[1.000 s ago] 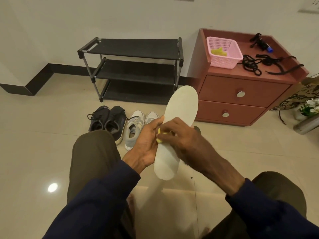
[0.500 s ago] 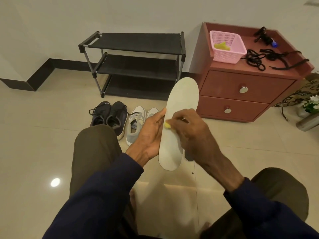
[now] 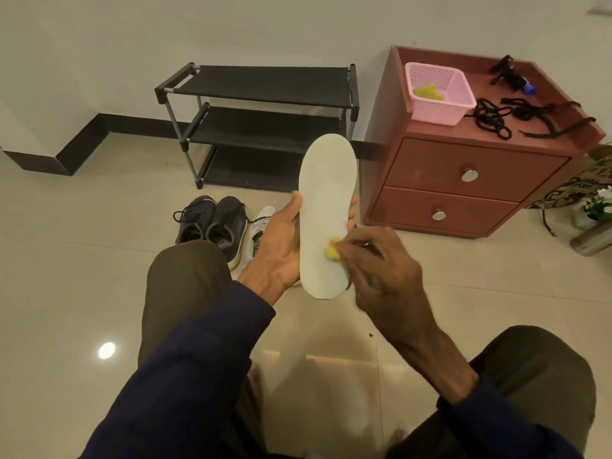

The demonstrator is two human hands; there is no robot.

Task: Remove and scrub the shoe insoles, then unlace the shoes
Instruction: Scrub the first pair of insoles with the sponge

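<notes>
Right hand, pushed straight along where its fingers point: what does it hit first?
Probably the insole: the right hand pinches a yellow scrubber that looks pressed to its lower half. Right behind the insole is the left hand gripping it. One view, so depth is a guess.

- Insole (image 3: 326,200), centre: pale, matt, smooth face; looks like foam.
- Sponge (image 3: 332,251), at the insole's 5 o'clock: yellow, matt; texture too blurred to tell.
- Floor (image 3: 82,293), 9 o'clock: glossy tile, lamp glare on it.
- Rack (image 3: 258,124), 12 o'clock: grey metal tubes, matt black cloth-like shelves.
- Cabinet (image 3: 463,167), 2 o'clock: red-brown, smooth, dull sheen.
- Knobs (image 3: 469,175): polished metal.
- Basket (image 3: 437,94), 1 o'clock: pink plastic, perforated walls.
- Laces (image 3: 496,117), at the basket's 3 o'clock: black cord, matt.
- Shoes (image 3: 212,223), 10 o'clock: dark, matt cloth uppers.
- Sleeve (image 3: 185,376), 7 o'clock: navy cloth, matt.
</notes>
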